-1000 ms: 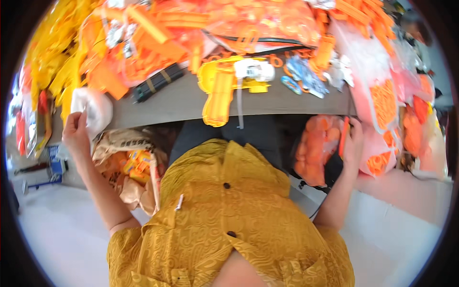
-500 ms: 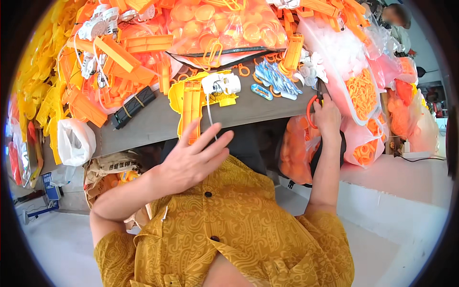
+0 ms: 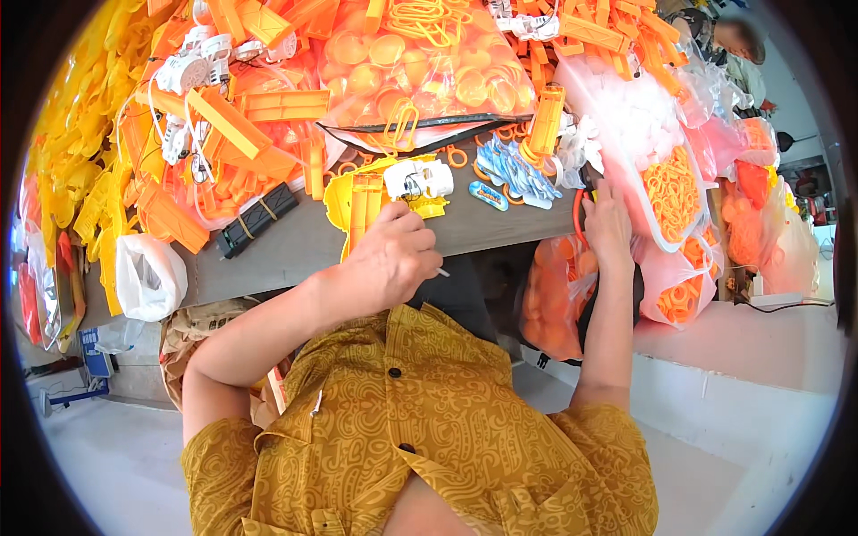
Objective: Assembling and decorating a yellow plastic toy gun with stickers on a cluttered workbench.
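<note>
My left hand [image 3: 393, 255] is closed near the front edge of the table, its fingers pinched round a thin white tube [image 3: 441, 272] whose end sticks out on the right. Just beyond it lies a yellow plastic half-shell [image 3: 340, 202] with an orange rectangular part [image 3: 365, 204] and a white motor unit [image 3: 418, 180] in it. My right hand [image 3: 608, 219], at the table's right side, is closed on a pair of scissors with a red handle loop [image 3: 578, 216]; their dark blades are partly hidden.
Orange parts [image 3: 228, 125] and yellow shells [image 3: 67, 152] are heaped at left. A clear bag of orange discs [image 3: 420, 76] stands behind. Blue stickers [image 3: 514, 161], a black banded block [image 3: 257, 221] and a white bag [image 3: 150, 277] lie about. Bags of orange rings [image 3: 672, 192] sit right.
My left hand, open with fingers spread before, has moved forward and closed on the white tube. The right hand stays at the scissors, only slightly shifted.
</note>
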`<state>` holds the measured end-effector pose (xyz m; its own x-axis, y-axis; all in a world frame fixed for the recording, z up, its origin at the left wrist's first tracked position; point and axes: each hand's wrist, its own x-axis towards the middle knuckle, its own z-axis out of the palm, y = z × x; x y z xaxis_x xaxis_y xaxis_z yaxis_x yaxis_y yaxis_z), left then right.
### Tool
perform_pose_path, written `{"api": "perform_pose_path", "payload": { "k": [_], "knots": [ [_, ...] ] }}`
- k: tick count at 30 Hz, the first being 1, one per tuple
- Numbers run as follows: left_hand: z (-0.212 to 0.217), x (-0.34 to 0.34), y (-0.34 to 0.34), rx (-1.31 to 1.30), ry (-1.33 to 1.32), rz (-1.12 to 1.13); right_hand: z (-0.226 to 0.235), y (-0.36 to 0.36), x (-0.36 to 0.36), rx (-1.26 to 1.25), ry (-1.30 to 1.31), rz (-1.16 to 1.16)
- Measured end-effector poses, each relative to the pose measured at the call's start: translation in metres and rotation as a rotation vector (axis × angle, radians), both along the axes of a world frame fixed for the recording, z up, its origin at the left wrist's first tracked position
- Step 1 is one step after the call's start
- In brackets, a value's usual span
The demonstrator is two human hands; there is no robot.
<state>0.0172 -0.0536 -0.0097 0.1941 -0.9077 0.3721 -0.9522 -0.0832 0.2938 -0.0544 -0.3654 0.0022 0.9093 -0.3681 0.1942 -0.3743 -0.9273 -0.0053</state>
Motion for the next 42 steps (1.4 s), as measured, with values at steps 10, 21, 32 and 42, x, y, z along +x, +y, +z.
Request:
{"api": "perform_pose_path", "payload": {
  "k": [10,21,32,42],
  "knots": [
    [0.008,0.004,-0.017,-0.397,0.461,0.142,0.003,0.149,-0.019,1.074,-0.355,0.495],
    [0.002,0.010,-0.018,-0.419,0.408,0.065,0.002,0.102,0.003,1.160,-0.352,0.265],
    [0.011,0.010,-0.021,-0.452,0.328,0.174,-0.007,0.003,0.018,0.198,-0.265,0.216],
    [0.027,0.009,-0.017,-0.445,0.700,0.252,0.018,0.060,-0.001,1.191,-0.568,0.182]
  ]
}}
